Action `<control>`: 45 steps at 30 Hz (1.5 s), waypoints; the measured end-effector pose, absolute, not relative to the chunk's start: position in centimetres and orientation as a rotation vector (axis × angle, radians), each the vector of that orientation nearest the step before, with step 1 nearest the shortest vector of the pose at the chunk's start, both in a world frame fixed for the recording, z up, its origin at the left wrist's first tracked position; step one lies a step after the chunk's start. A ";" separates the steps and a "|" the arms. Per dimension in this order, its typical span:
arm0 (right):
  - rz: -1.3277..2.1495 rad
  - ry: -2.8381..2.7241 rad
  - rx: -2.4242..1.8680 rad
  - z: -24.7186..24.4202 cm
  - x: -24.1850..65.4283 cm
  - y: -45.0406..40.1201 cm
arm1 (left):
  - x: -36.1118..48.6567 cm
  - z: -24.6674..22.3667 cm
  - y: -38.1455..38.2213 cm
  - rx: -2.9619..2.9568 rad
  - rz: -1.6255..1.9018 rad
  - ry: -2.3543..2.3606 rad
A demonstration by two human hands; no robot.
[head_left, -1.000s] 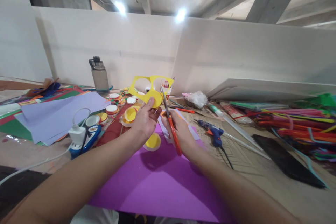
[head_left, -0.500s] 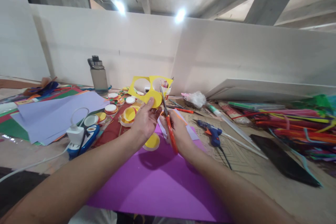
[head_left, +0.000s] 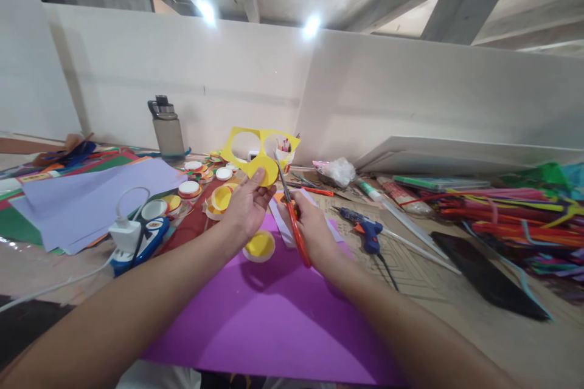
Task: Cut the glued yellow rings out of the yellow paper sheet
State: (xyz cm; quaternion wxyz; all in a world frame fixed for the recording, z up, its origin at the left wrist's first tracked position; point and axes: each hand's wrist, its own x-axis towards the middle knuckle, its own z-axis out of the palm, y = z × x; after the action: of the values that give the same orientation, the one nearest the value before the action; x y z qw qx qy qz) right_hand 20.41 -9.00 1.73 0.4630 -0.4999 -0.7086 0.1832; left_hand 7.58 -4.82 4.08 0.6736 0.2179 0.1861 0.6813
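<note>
The yellow paper (head_left: pixel 258 155) is held up over the middle of the tabletop (head_left: pixel 438 292). The left hand (head_left: pixel 244 206) pinches it. Two round holes are already cut, and a third circle is partly cut. The right hand (head_left: pixel 310 225) grips the orange scissors (head_left: pixel 289 209) beside the purple sheet (head_left: pixel 274 316).

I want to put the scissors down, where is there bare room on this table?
The near part of the purple sheet, between the two forearms, is bare, as is the tabletop between the blue glue gun and the black slab. It is crowded left of the left hand with lids and paper, and far right with the sticks.
</note>
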 end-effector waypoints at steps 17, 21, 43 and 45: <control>0.447 -1.835 -1.284 2.2 22.0 -8.5 | 5.1 4.2 -2.3 0.734 1.402 0.458; 0.427 -1.842 -1.294 2.6 22.1 -8.7 | 4.6 4.4 -2.0 0.756 1.382 0.473; 0.656 -1.864 -1.226 2.9 22.5 -8.9 | 3.1 5.4 -1.7 0.914 1.244 0.521; 0.637 -1.869 -1.224 3.2 22.5 -9.0 | 3.2 5.4 -1.8 0.942 1.225 0.525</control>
State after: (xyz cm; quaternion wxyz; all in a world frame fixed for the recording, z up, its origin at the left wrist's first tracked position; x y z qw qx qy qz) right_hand 22.53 -8.99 3.15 0.3977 -0.4835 -0.7381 0.2516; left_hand 3.21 -1.75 5.35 0.6850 0.4204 0.2344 0.5469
